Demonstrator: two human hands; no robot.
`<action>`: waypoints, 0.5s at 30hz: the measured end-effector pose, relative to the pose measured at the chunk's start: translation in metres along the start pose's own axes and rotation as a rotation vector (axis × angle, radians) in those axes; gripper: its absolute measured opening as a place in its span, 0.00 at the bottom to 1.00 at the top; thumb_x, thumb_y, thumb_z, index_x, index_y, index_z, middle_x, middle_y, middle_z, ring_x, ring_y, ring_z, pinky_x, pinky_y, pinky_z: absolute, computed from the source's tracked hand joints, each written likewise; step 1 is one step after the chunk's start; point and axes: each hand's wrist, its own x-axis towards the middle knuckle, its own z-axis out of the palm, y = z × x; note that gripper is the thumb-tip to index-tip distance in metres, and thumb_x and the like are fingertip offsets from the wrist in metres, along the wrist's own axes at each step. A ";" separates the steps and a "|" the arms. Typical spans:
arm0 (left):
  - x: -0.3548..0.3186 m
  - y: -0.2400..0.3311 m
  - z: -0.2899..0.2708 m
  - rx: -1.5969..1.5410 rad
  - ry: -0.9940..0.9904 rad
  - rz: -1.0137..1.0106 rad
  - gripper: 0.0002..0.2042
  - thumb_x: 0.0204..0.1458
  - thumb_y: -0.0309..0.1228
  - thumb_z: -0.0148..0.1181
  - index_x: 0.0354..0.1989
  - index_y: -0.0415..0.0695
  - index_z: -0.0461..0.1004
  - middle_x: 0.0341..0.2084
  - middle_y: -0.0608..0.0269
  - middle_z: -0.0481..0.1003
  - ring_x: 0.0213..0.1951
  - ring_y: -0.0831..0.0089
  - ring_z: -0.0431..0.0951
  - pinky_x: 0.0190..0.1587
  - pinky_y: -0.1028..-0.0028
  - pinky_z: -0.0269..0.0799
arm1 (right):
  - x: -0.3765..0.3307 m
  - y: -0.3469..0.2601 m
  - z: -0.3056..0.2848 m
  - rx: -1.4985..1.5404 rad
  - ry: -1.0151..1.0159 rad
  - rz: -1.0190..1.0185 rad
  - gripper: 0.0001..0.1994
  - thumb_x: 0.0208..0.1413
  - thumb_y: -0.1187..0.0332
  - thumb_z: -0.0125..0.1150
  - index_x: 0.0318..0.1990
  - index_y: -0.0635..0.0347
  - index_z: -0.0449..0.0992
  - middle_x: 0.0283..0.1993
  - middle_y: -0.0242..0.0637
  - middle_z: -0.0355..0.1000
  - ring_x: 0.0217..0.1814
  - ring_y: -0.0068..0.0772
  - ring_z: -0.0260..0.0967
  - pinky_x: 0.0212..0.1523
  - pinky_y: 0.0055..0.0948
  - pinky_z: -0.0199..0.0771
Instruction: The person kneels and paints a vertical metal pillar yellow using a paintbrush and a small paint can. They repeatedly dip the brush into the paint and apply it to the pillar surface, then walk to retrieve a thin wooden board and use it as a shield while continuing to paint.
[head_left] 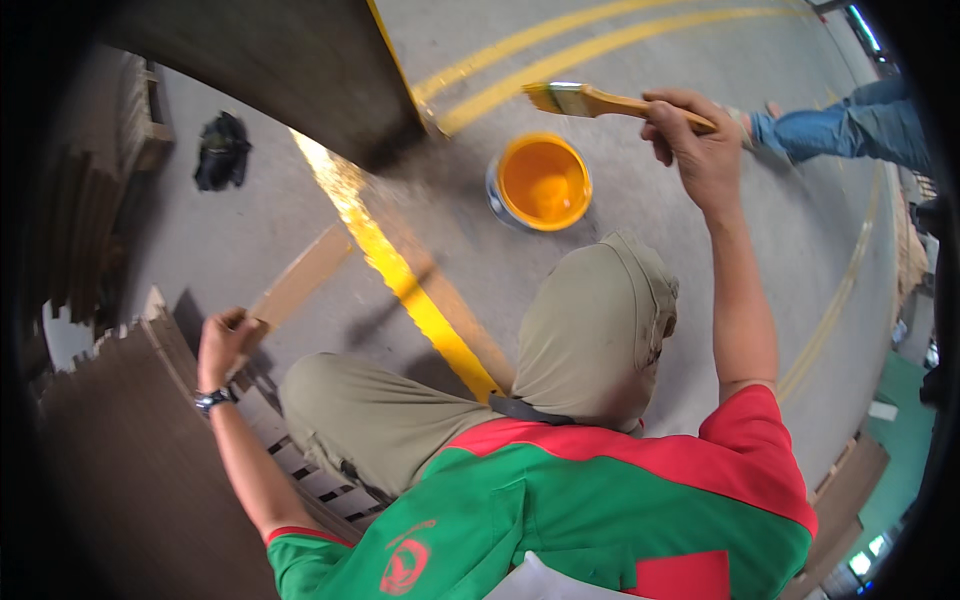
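Note:
My right hand (695, 145) is closed round the wooden handle of a paintbrush (600, 102), held up in the air with its yellow-stained bristles pointing left. Below the brush stands an open can of yellow-orange paint (545, 182) on the floor. With its fingers closed, my left hand (225, 345) grips one end of a flat brown cardboard strip (308, 272). The strip's far end reaches close to a glossy yellow painted line (415, 300) on the concrete. Along the right side of that line lies a tan strip (455, 315).
A dark upright column (300, 70) rises just beyond the line. A black crumpled bag (222, 150) lies at the far left. Stacked brown sheets (130, 440) flank my left arm. Someone in blue trousers (850, 125) is at the right. Older yellow floor lines (560, 55) curve behind.

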 end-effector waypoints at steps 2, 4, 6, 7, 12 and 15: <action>0.016 0.018 0.003 0.105 -0.019 0.045 0.08 0.55 0.27 0.65 0.35 0.33 0.82 0.22 0.67 0.78 0.27 0.83 0.72 0.32 0.74 0.71 | -0.015 0.030 0.014 -0.069 -0.109 0.019 0.10 0.63 0.66 0.67 0.46 0.64 0.83 0.29 0.32 0.79 0.27 0.16 0.70 0.28 0.19 0.70; 0.017 0.058 0.002 0.304 -0.048 0.154 0.09 0.54 0.28 0.65 0.36 0.33 0.81 0.21 0.58 0.78 0.26 0.79 0.75 0.33 0.71 0.72 | -0.025 0.056 0.035 -0.254 -0.145 -0.034 0.11 0.63 0.66 0.66 0.46 0.64 0.83 0.30 0.33 0.80 0.31 0.19 0.73 0.31 0.21 0.72; 0.003 0.106 0.001 0.456 -0.082 0.250 0.11 0.50 0.29 0.66 0.37 0.33 0.80 0.23 0.45 0.76 0.25 0.63 0.79 0.33 0.66 0.72 | -0.033 0.071 0.045 -0.416 -0.211 -0.084 0.11 0.62 0.65 0.66 0.46 0.62 0.83 0.33 0.37 0.81 0.33 0.26 0.77 0.34 0.26 0.75; -0.007 0.130 0.001 0.492 -0.091 0.278 0.11 0.50 0.29 0.66 0.37 0.33 0.80 0.23 0.45 0.77 0.27 0.60 0.79 0.34 0.65 0.72 | -0.034 0.081 0.052 -0.497 -0.238 -0.066 0.11 0.61 0.64 0.67 0.45 0.60 0.83 0.36 0.39 0.83 0.34 0.32 0.80 0.37 0.29 0.76; -0.039 0.191 0.038 0.716 -0.029 0.498 0.10 0.48 0.31 0.69 0.36 0.39 0.83 0.29 0.46 0.80 0.36 0.48 0.81 0.41 0.58 0.75 | -0.030 0.115 0.085 -0.841 -0.452 -0.032 0.12 0.58 0.60 0.65 0.42 0.57 0.83 0.41 0.41 0.83 0.42 0.46 0.80 0.43 0.41 0.79; -0.034 0.181 0.069 0.744 -0.083 0.577 0.10 0.48 0.34 0.71 0.36 0.44 0.84 0.31 0.48 0.81 0.38 0.50 0.82 0.44 0.58 0.76 | -0.031 0.130 0.092 -0.919 -0.466 0.028 0.12 0.57 0.60 0.66 0.43 0.55 0.84 0.43 0.40 0.83 0.47 0.45 0.80 0.46 0.42 0.79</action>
